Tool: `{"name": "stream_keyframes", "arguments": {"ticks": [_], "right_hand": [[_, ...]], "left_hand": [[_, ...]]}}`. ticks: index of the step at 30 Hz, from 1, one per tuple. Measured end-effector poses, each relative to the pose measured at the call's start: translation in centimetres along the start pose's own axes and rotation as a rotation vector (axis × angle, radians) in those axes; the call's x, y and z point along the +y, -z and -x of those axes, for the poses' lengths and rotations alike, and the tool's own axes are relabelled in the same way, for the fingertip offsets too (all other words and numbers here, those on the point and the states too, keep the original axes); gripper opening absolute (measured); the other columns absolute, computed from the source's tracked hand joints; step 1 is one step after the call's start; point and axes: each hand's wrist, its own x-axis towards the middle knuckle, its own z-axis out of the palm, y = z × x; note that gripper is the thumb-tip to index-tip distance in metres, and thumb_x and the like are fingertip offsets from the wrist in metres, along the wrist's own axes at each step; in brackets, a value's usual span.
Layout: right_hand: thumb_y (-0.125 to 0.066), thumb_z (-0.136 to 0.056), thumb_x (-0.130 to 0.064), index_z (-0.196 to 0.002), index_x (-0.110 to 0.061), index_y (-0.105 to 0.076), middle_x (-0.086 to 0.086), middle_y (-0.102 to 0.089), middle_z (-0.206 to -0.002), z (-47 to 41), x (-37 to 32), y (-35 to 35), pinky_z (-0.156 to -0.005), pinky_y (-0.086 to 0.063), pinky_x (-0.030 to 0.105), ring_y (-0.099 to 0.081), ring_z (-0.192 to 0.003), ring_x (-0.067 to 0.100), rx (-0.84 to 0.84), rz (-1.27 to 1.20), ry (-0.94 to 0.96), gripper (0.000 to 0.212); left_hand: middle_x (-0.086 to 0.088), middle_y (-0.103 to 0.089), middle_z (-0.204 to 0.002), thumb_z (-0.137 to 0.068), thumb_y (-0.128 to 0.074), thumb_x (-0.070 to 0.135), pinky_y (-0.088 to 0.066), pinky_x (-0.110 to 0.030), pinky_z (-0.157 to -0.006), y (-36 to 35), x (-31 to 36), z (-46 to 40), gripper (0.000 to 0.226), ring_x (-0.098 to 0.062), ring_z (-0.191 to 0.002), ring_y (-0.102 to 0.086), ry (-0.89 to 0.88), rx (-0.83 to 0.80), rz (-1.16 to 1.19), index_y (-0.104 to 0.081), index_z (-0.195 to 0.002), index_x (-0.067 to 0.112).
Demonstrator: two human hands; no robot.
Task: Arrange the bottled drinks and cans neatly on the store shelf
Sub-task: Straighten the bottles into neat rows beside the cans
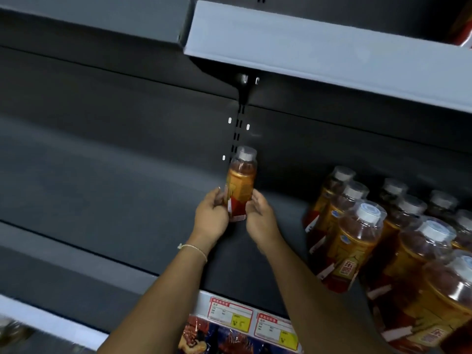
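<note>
You are working at the dark store shelf [127, 190], whose left and middle stretch is bare. On its right stands the block of tea bottles [383, 238]: roughly eleven white caps show, in rows running from near to far, though the nearest ones run off the edge, so the count is uncertain. One more single bottle [241, 185] is at the far middle of the shelf, well apart from that block. Your left hand [210, 215] and right hand [258, 218] are together, both clasping its lower label. Whether its base touches the deck you cannot tell.

Keep it upright, turn the label towards you, and slide it right until it stands just beside the block's far row. Two price tags [251, 321] mark the near rail.
</note>
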Motion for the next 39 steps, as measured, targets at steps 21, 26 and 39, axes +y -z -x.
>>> {"name": "stream_keyframes", "arguments": {"ticks": [21,26,39], "right_hand": [[-0.036,-0.107,-0.019,-0.133,-0.022,-0.049,0.008,-0.065,-0.123,2.6,0.1,1.7,-0.09,-0.051,0.03,-0.064,-0.105,0.015,0.092,0.007,-0.019,0.029],[-0.036,-0.107,-0.017,-0.134,-0.024,-0.056,0.003,-0.065,-0.126,6.7,-0.1,3.4,-0.101,-0.051,0.039,-0.063,-0.112,0.016,0.103,0.072,0.018,0.034],[-0.041,-0.104,-0.012,-0.151,-0.021,-0.044,0.002,-0.049,-0.148,18.5,0.7,11.5,-0.115,-0.037,0.041,-0.045,-0.136,0.016,0.127,0.18,0.063,0.048]], "left_hand": [[0.001,-0.075,-0.101,-0.087,-0.038,-0.007,-0.056,-0.03,-0.086,-0.2,0.4,3.1,0.053,-0.02,-0.102,-0.069,-0.039,-0.141,-0.07,-0.072,-0.095,0.033],[-0.004,-0.074,-0.104,-0.067,-0.043,0.009,-0.052,-0.046,-0.096,-1.0,0.7,7.2,0.051,-0.024,-0.103,-0.068,-0.084,-0.179,-0.122,-0.072,-0.107,0.021],[0.004,-0.075,-0.094,-0.068,-0.039,0.007,-0.055,-0.046,-0.089,-6.0,-0.9,18.2,0.052,-0.019,-0.095,-0.069,-0.147,-0.186,-0.261,-0.071,-0.104,0.025]]}}
